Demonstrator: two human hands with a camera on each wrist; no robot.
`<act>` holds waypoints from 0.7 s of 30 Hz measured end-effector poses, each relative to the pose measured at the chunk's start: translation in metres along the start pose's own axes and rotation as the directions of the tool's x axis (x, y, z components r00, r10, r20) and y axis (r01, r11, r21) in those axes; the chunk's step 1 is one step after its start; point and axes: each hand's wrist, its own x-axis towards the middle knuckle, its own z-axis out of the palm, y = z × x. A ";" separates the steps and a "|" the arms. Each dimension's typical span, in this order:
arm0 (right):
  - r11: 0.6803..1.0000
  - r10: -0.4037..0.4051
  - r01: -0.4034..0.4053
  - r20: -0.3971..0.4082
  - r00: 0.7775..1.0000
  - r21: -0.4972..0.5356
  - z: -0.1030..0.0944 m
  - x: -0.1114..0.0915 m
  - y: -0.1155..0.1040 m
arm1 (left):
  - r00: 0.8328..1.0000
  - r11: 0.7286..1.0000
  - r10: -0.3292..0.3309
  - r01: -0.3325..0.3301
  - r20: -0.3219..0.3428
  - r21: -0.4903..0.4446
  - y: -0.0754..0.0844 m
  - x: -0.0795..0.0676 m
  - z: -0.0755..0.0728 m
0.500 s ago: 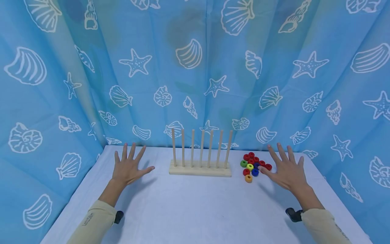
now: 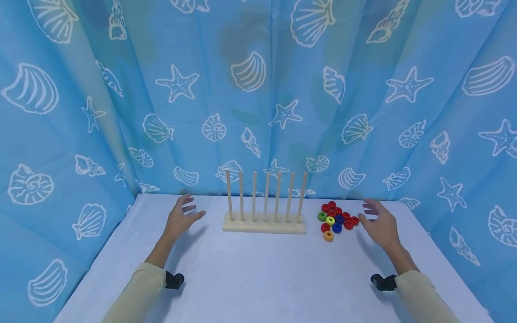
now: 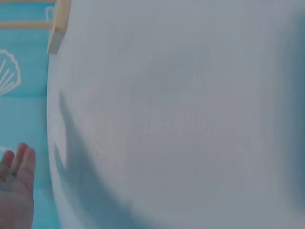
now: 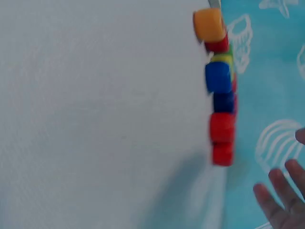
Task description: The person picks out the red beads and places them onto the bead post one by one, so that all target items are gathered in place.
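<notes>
A pale wooden stand [image 2: 264,228] with a row of several upright pegs is near the back of the table; only one end of it shows in the left wrist view. To its right lies a cluster of beads: several red ones [image 2: 348,224], a green one [image 2: 322,216], a yellow one [image 2: 330,220], two blue ones [image 2: 337,228] and an orange one [image 2: 329,236]. My left hand [image 2: 178,223] hovers left of the stand with fingers loosely bent, holding nothing. Just right of the beads, my right hand [image 2: 383,228] is held above the table, fingers relaxed, touching none of them.
A white cloth [image 2: 258,282] covers the table. Blue curtains [image 2: 210,148] with white shell drawings hang behind the table and along both sides. A black wrist mount [image 2: 175,281] sits on the left sleeve, with another [image 2: 383,282] on the right.
Both hands have turned from palms down with fingers spread wide to a sideways pose with fingers loosely bent. The right thumb has moved away from the beads; stand and beads lie as before.
</notes>
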 end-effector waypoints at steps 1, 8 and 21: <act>1.000 0.021 -0.022 0.017 1.000 0.021 0.003 0.001 0.005 | 1.000 0.999 -0.011 0.012 0.007 -0.052 -0.001 0.001 0.006; 0.984 0.138 -0.151 0.133 0.982 0.099 0.016 0.008 0.025 | 0.985 0.973 0.081 -0.044 0.153 -0.227 -0.002 0.008 0.045; 0.978 0.127 -0.159 0.214 0.969 0.139 0.026 0.014 0.055 | 0.947 0.949 0.120 -0.021 0.298 -0.313 -0.003 0.014 0.070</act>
